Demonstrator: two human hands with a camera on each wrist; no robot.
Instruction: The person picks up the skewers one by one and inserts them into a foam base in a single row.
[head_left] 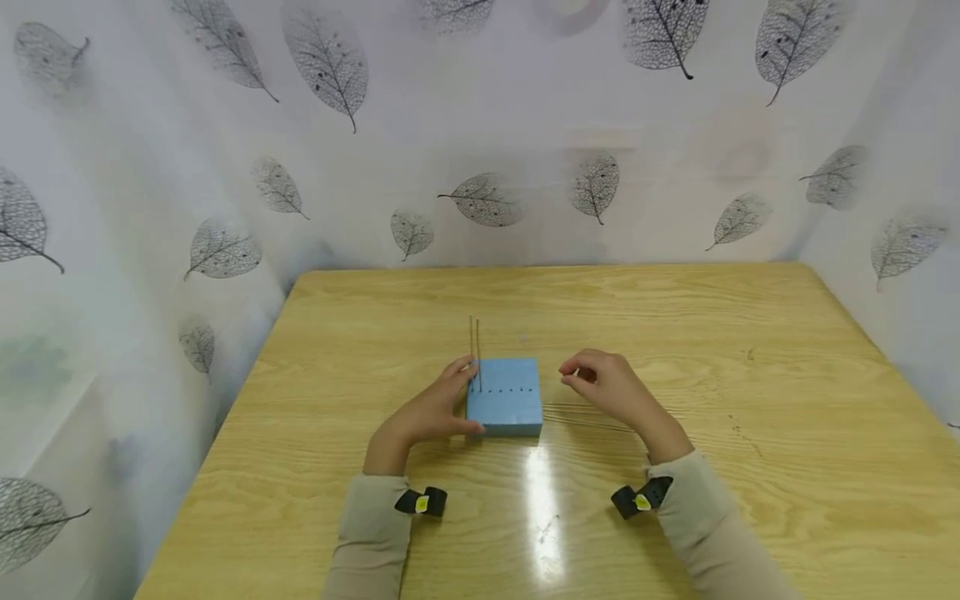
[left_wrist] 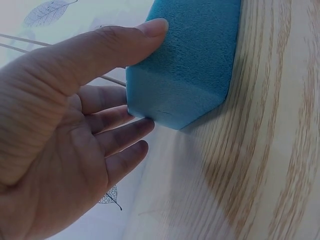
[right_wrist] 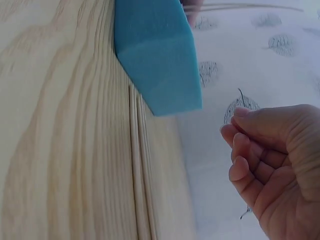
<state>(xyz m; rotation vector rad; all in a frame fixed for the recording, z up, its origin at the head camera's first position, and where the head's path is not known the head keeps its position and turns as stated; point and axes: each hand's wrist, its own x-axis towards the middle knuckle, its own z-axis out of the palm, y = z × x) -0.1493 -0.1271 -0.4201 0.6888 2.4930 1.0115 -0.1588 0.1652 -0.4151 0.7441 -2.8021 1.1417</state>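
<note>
A light-blue foam block (head_left: 510, 408) lies flat on the table, a row of small holes across its top. Two thin sticks (head_left: 480, 354) stand upright in the holes at its left end. My left hand (head_left: 427, 408) grips the block's left side, thumb on the front face and fingers toward the back; the left wrist view shows the thumb against the blue foam (left_wrist: 195, 50). Right of the block, my right hand (head_left: 607, 387) hovers apart from it. In the right wrist view its fingers are curled, thumb tip against the index finger (right_wrist: 227, 134), and nothing shows between them.
Several thin sticks (right_wrist: 137, 165) lie on the wooden table (head_left: 300, 433) just right of the block, below my right hand. A pale curtain with leaf prints (head_left: 487, 200) hangs behind the table's far edge and along both sides.
</note>
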